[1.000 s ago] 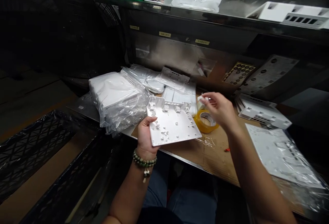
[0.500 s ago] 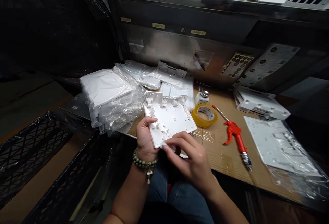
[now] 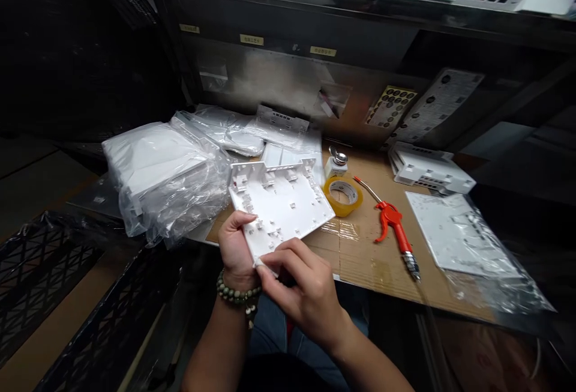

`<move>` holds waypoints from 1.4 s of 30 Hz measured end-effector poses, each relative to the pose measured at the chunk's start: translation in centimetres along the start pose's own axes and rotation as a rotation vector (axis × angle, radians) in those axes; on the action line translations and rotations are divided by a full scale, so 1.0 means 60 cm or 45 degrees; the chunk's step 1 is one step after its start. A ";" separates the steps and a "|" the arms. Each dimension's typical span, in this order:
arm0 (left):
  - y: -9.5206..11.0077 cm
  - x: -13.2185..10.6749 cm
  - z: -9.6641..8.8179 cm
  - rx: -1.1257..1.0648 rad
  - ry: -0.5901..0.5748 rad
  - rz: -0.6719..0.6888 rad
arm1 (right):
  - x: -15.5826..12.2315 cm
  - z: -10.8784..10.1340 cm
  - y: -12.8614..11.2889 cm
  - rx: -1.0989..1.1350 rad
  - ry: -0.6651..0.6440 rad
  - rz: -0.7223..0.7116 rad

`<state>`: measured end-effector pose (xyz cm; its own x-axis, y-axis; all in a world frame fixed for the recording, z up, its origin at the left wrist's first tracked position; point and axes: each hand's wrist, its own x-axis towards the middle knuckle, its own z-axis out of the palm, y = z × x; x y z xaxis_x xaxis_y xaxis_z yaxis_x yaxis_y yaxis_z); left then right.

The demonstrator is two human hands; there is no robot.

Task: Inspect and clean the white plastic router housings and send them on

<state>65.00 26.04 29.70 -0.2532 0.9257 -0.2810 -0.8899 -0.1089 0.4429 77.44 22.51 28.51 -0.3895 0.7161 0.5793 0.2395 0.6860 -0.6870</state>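
Note:
My left hand (image 3: 238, 248) grips a white plastic housing panel (image 3: 292, 205) by its near left edge, thumb on top and palm beneath. The panel's inner side faces up, with small clips and posts along it and a raised wall at the far edge. My right hand (image 3: 301, 284) is closed in a pinch at the panel's near corner. A small whitish bit shows at those fingertips; whether it is a separate piece or the panel's corner cannot be made out. Just beyond the panel lies a roll of yellow tape (image 3: 354, 206).
Bagged white panels (image 3: 157, 164) are piled at left. A red air blow gun (image 3: 390, 215), a pump bottle (image 3: 336, 167) and stacked white housings (image 3: 429, 170) sit on the cardboard-covered bench (image 3: 364, 266). A plastic-wrapped panel (image 3: 445, 230) lies right. Black crates (image 3: 108, 296) stand lower left.
The view has turned, so the bench things sit farther left in it. Both hands still hold the same places on the panel, the right fingertips pinching at its near corner.

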 end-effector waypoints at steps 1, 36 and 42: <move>0.004 0.002 -0.006 -0.003 0.005 0.050 | 0.000 -0.006 0.008 -0.023 0.009 0.008; 0.072 0.026 -0.146 -0.498 -0.930 -0.297 | -0.056 -0.140 0.111 -0.335 0.453 0.137; 0.079 0.014 -0.147 -0.396 -0.691 -0.234 | -0.028 -0.163 0.134 -0.406 0.456 0.231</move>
<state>57.19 23.12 24.04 0.0689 0.9817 0.1773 -0.9893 0.0444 0.1386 88.71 28.07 26.29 -0.0008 0.7881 0.6155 0.5562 0.5119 -0.6547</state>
